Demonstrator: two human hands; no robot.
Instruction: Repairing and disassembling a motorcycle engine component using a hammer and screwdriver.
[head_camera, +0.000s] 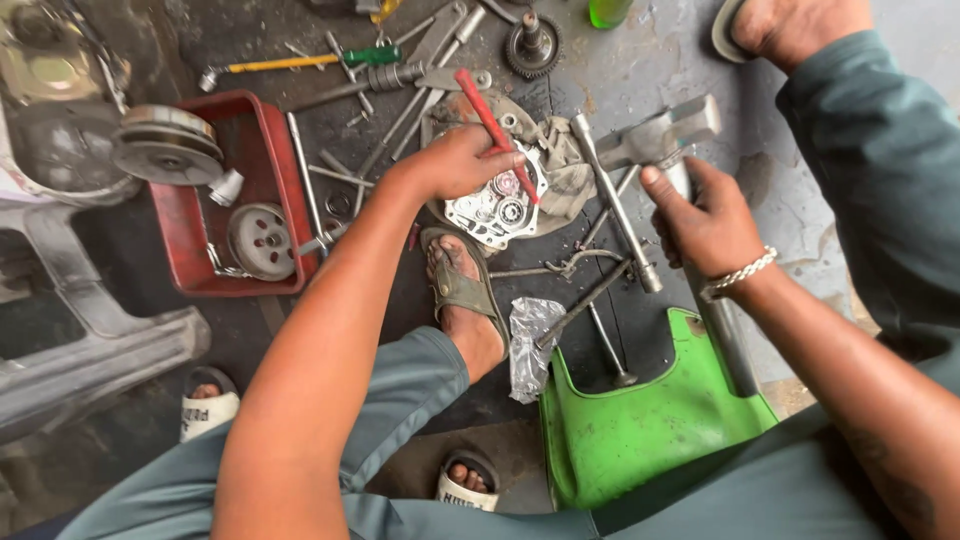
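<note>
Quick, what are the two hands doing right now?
Left hand: closed around a red-handled tool over the engine part.
Right hand: closed around a grey metal hammer.

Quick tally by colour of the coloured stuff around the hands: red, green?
Red: 2 – red-handled screwdriver in the left hand; red plastic tray.
Green: 3 – green plastic panel; green-handled screwdriver; green bottle.
Total: 5.
The right hand grips a grey metal hammer.
</note>
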